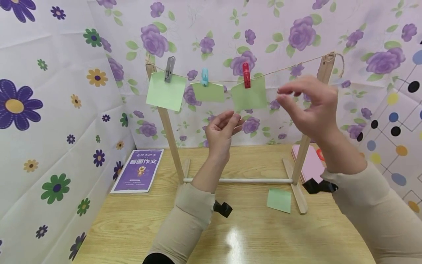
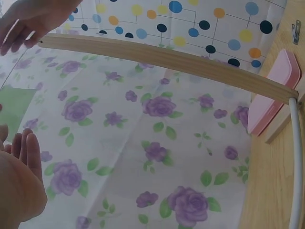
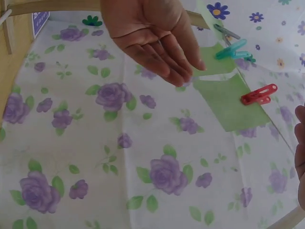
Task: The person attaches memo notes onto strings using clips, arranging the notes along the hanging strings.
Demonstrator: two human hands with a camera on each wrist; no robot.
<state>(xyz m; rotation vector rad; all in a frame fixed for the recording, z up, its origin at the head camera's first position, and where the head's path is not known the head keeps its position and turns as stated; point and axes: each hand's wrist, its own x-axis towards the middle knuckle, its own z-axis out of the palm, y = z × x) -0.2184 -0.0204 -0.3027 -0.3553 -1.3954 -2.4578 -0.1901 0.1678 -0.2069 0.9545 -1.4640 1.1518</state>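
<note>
Three green paper notes hang from a thin twine (image 1: pixel 280 69). A grey clothespin (image 1: pixel 169 69) clips the left note (image 1: pixel 166 91), a light blue clothespin (image 1: pixel 204 77) the shorter middle note (image 1: pixel 208 93), and a red clothespin (image 1: pixel 246 75) the right note (image 1: pixel 249 96). Just below the right note is my left hand (image 1: pixel 220 134), its fingers loosely bent with nothing seen in them. My right hand (image 1: pixel 313 106) is raised right of that note, near the right post; thumb and fingers curve towards each other, apart, holding nothing visible. Both hands also show in the right wrist view.
The twine runs between two wooden posts (image 1: pixel 171 143), joined low down by a white rod (image 1: pixel 257 180). Another green note (image 1: pixel 278 200) lies on the table (image 1: pixel 250 234). A purple booklet (image 1: pixel 138 171) is at left, a pink case (image 1: pixel 308 163) behind the right post.
</note>
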